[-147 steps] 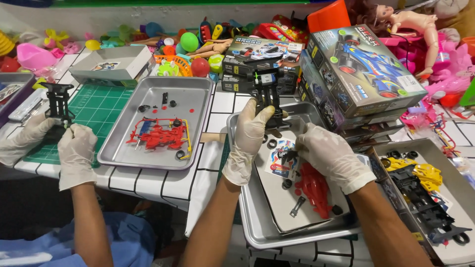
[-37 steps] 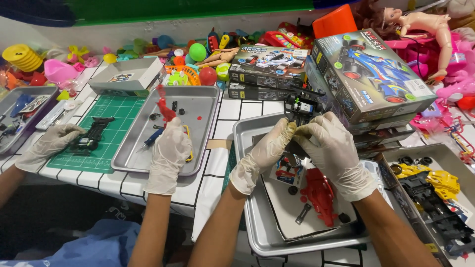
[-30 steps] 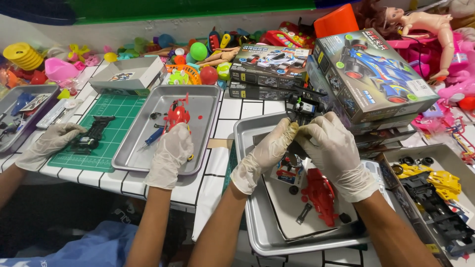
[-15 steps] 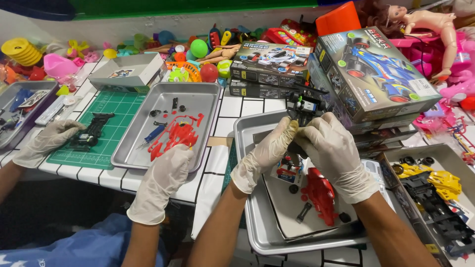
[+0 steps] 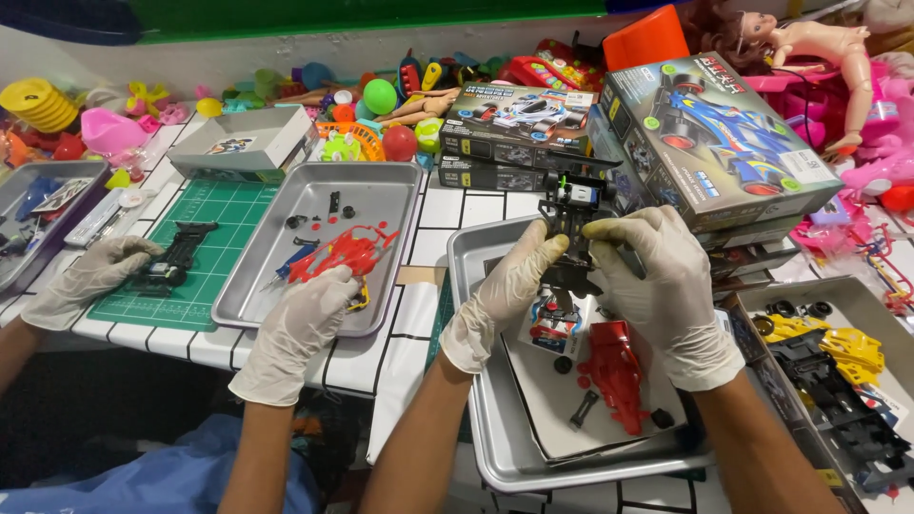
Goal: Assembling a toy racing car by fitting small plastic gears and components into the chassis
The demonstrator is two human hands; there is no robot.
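Both hands, left hand [image 5: 509,286] and right hand [image 5: 662,276], are pinched on the black chassis [image 5: 569,214], held upright, long axis pointing away over the tray [image 5: 476,400].

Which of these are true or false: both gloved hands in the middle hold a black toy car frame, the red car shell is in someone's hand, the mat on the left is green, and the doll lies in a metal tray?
1. Both the left hand and the right hand hold the black car chassis. True.
2. The red car body is held in a hand. False: it lies loose in the metal tray below the hands.
3. The cutting mat is green. True.
4. The doll lies in a metal tray. False: it lies among the toys behind the boxes, at the top right.
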